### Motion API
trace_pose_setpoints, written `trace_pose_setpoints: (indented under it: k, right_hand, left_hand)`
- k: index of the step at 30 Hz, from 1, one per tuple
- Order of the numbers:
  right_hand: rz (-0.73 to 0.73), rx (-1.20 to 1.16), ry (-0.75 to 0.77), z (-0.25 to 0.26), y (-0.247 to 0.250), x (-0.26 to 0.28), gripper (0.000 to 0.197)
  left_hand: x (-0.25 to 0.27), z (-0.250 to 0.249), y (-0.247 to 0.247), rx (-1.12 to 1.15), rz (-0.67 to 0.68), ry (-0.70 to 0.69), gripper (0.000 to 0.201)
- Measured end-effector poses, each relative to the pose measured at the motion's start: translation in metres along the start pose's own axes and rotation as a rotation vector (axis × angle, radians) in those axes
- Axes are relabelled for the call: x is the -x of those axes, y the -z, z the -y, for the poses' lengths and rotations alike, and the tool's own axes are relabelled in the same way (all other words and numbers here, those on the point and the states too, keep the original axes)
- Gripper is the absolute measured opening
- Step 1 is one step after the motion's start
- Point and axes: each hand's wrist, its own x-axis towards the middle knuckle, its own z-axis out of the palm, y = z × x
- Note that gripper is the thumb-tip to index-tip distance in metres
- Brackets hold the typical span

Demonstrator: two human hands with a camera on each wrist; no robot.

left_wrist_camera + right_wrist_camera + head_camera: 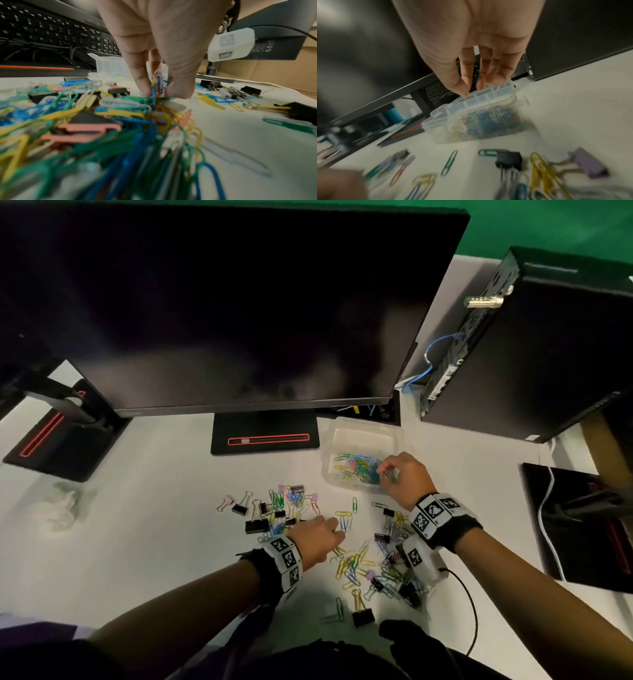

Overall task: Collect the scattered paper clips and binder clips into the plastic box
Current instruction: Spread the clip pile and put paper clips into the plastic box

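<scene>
Coloured paper clips [358,469] fill the clear plastic box [363,429].

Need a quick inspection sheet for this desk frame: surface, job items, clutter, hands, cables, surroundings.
Surface: white desk, lit, clips strewn over its middle.
Job's things: clear plastic box, lid off, partly filled with paper clips; loose paper clips and binder clips remain on the desk.
Clutter: crumpled white tissue at left.
Hands: left hand pinches a bunch of paper clips over the pile; right hand is above the box, fingers pointing down, nothing seen in them.
Cables: blue cable behind the computer tower; white cable at right; black wrist-camera lead.
Surroundings: dark monitor, green wall.
</scene>
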Motion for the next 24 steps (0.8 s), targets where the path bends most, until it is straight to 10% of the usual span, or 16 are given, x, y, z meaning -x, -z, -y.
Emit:
trace_pose_setpoints:
  k: [6,10,24]
  right_hand:
    - [0.371,0.177,0.157,-0.001,-0.025,0.034,0.022]
    - [0.408,0.2,0.158,0.003,-0.047,0.043,0.051]
    - [0.541,0.259,0.328,-0.01,-0.064,0.104,0.059]
  left_hand:
    - [-0.002,0.008,0.008,0.168,0.008,0.038,0.026]
    - [-0.003,0.013,0.019,0.365,-0.027,0.111,0.032]
    - [-0.012,0.05,0.092,0.637,-0.409,0.238,0.023]
